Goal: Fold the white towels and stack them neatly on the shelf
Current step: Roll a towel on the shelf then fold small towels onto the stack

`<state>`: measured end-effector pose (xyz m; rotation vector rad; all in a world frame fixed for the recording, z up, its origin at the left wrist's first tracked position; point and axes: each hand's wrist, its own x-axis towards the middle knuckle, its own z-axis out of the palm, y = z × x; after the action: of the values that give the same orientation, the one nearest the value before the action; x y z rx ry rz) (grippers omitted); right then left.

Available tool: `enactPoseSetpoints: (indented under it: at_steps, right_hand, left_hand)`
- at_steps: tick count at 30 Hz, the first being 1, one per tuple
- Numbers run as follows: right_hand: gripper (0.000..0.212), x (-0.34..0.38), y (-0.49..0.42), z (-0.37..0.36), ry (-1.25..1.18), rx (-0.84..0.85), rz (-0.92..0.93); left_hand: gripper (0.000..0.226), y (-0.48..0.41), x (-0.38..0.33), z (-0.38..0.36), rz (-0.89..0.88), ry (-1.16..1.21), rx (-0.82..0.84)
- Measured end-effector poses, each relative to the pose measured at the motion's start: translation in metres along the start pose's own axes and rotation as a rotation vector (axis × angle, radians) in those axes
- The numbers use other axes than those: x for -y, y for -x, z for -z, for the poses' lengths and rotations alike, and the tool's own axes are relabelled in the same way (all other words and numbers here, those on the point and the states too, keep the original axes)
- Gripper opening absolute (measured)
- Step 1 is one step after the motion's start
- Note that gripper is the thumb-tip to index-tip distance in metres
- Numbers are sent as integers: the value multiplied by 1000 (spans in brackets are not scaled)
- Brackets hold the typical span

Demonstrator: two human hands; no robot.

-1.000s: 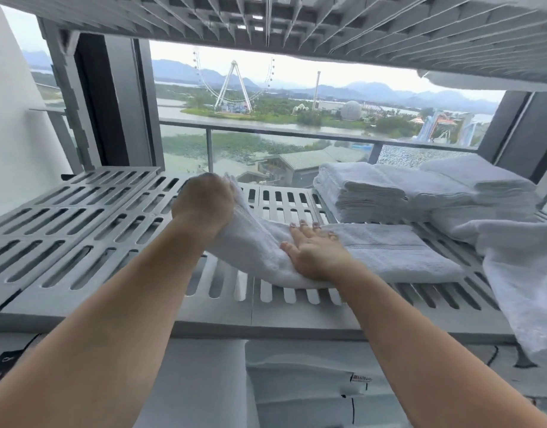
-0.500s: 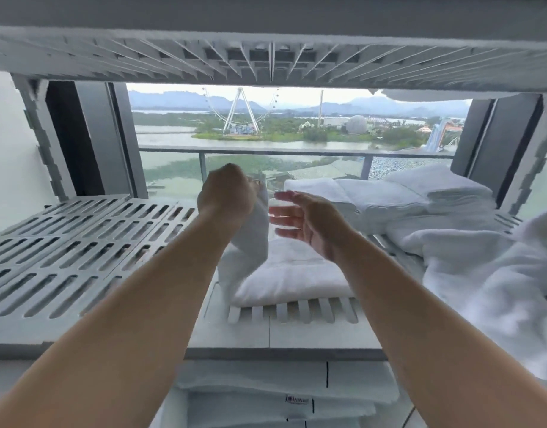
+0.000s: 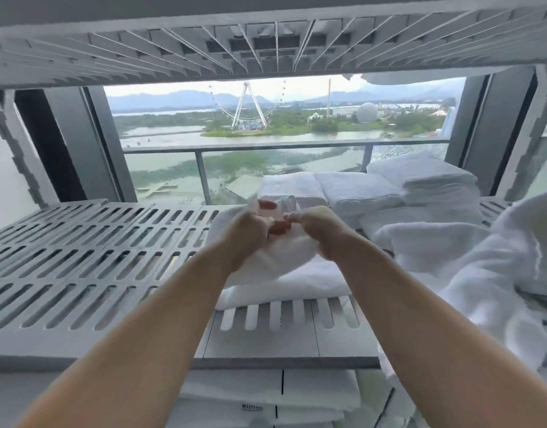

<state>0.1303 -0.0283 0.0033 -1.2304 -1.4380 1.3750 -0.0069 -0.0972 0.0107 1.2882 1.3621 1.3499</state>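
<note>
A white towel (image 3: 284, 282) lies partly folded on the grey slotted shelf (image 3: 80, 257), near its front middle. My left hand (image 3: 244, 236) and my right hand (image 3: 324, 233) meet just above it, both gripping the raised end of the towel, fingers pinched together. Behind them, folded white towels (image 3: 420, 183) are stacked at the back right of the shelf. A loose, crumpled white towel (image 3: 482, 273) spills over the shelf's right side.
Another slotted shelf (image 3: 266, 41) hangs close overhead. A lower shelf holds packed white linen (image 3: 266, 400). Behind the shelf are a window, a balcony rail (image 3: 250, 148) and dark frame posts.
The left hand lifted the towel's left end up off the shelf and over toward the right. The right hand rose from pressing the towel flat and now grips the raised end too.
</note>
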Motion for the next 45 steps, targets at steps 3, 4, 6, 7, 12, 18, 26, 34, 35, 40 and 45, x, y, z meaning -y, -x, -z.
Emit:
enactPoseSetpoints:
  at_steps: [3,4,6,7,12,18,26,34,35,40,45]
  right_hand:
    - [17,-11,-1,6,97,-62,72]
    - [13,-12,-1,8,135,-80,86]
    - [8,-10,0,11,245,-105,89]
    - [9,-9,1,14,308,-116,85]
    - [16,-6,3,31,455,-194,76]
    - [22,-24,4,52,724,-287,-1]
    - [46,-36,7,52,983,-419,128]
    - [66,-41,11,25,1090,-328,21]
    - [68,-44,12,23,1087,-293,6]
    - [67,-57,12,27,1039,-182,21]
    - [69,-60,8,28,961,-161,-60]
  left_hand:
    - [37,-10,0,-2,40,-56,-78]
    - [36,-17,-1,2,9,-130,-130]
    - [27,-26,-5,12,-113,-304,-220]
    - [24,-30,-5,17,-176,-427,-247]
    - [20,-36,7,28,-282,-858,-144]
    - [30,-39,28,20,-241,-1034,119]
    - [41,-40,48,5,-283,-1258,67]
    - [51,-38,56,-2,-282,-1382,91]
    - [52,-37,57,-2,-278,-1392,95]
    - [54,-37,57,-2,-270,-1426,100]
    - [46,-33,57,-1,-317,-1400,149]
